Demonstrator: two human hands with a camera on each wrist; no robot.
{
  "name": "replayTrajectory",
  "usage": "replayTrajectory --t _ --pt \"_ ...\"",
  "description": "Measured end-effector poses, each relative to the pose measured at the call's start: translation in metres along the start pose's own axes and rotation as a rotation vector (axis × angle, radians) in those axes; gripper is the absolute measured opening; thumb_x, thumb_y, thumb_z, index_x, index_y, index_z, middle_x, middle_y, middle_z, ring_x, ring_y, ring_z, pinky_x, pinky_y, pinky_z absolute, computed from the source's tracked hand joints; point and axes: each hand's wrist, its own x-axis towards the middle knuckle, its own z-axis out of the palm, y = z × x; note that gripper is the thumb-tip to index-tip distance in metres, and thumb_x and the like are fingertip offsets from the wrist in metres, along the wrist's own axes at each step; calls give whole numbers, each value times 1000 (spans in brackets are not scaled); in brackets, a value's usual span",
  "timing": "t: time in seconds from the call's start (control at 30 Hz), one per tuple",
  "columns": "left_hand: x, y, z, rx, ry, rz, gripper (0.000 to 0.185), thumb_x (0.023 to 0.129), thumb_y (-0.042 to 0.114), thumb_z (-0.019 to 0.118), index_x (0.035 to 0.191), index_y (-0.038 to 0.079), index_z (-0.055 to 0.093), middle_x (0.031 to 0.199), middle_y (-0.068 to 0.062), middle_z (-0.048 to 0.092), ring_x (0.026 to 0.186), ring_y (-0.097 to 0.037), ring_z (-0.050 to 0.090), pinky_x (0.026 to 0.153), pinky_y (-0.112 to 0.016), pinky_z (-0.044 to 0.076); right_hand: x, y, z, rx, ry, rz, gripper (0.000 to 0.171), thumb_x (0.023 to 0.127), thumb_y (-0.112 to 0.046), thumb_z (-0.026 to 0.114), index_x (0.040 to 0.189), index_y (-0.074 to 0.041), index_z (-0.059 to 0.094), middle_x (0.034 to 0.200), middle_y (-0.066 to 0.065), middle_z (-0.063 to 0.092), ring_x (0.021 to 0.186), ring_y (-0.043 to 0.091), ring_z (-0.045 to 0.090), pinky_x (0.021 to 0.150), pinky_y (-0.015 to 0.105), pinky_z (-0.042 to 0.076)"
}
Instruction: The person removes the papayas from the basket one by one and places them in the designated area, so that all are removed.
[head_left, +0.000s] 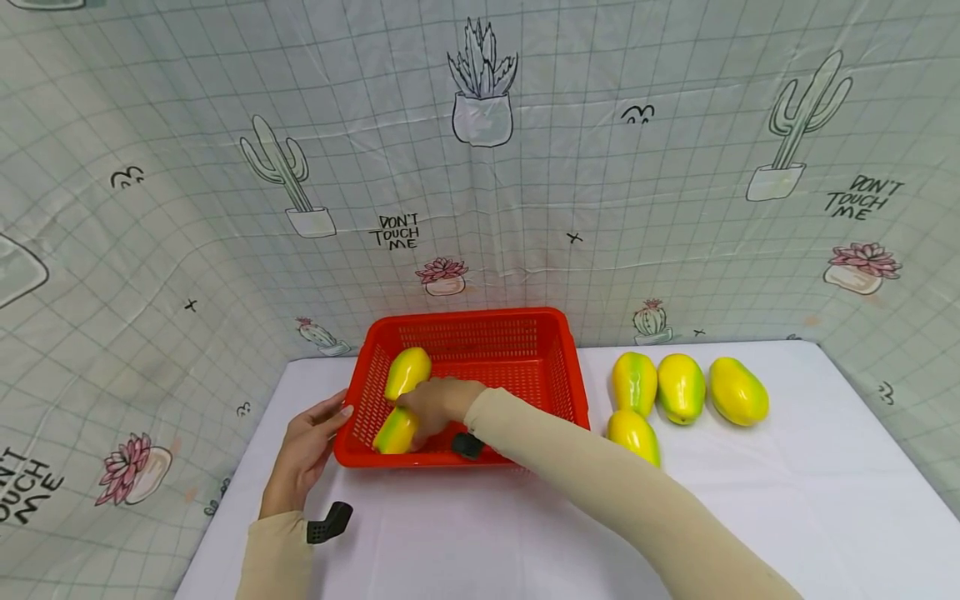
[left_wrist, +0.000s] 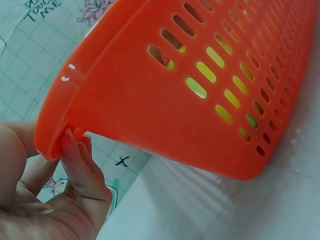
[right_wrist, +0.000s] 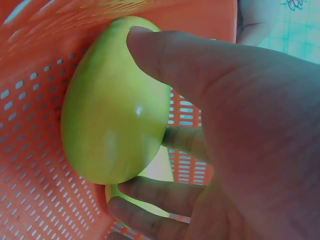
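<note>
The near mango [head_left: 395, 432] sits low in the red basket's [head_left: 558, 367] near-left corner, and your right hand [head_left: 435, 406] is wrapped over it: in the right wrist view your thumb [right_wrist: 165, 55] crosses the top of the fruit [right_wrist: 115, 110] and your fingers [right_wrist: 165, 192] curl in below, so you are gripping it rather than resting on it. Its long axis looks to run from near-left to far-right, roughly in line with the second mango [head_left: 408, 372] lying just beyond it toward the far-left wall. The two fruits are close, perhaps touching; your hand hides the gap, so you cannot settle it from these views.

Your right arm reaches across the basket from the right, so the fruit lies left of and beyond that wrist. Your left hand [head_left: 306, 450] is outside the basket, at its near-left corner; the left wrist view shows its thumb [left_wrist: 80, 167] pressed up under the rim [left_wrist: 60, 130], the other fingers too hidden to tell.

On the white table [head_left: 787, 500] right of the basket lie four more mangoes [head_left: 681, 387], well apart from both hands.
</note>
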Motion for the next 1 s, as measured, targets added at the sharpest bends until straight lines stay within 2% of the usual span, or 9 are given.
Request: replayTrajectory --t 0.17,0.4,0.7,0.83,1.0 --pt "1 -2 -1 -5 4 -1 58 109 16 60 163 6 40 163 -19 39 121 -18 54 87 -15 57 3 -4 0 -19 -25 -1 76 94 -41 81 161 -27 48 132 5 65 108 19 56 103 31 49" --pt "2 -2 0 -11 4 -4 58 109 17 60 163 7 40 165 -20 39 126 -21 52 88 -15 57 5 -6 -2 -46 -48 -19 68 95 -35 81 157 -27 53 128 4 65 106 19 56 100 31 51" --pt "1 -1 0 -18 2 3 58 108 16 61 162 5 42 163 -20 40 114 -12 59 91 -19 58 8 5 -6 60 -85 -3 66 93 -20 84 152 -28 55 127 3 62 108 18 55 100 31 52" --pt "0 0 0 -14 -1 3 58 108 16 61 162 5 42 162 -20 41 110 -10 60 94 -21 58 8 14 -7 80 -98 -61 60 93 -11 83 146 -23 57 123 4 60 108 18 55 98 28 52" --pt "0 1 -1 -11 -7 6 58 109 16 61 162 5 41 163 -20 40 114 -12 58 91 -18 58 7 25 -9 94 -89 -129 53 94 -3 79 141 -19 58 119 3 59 107 17 54 95 26 51"
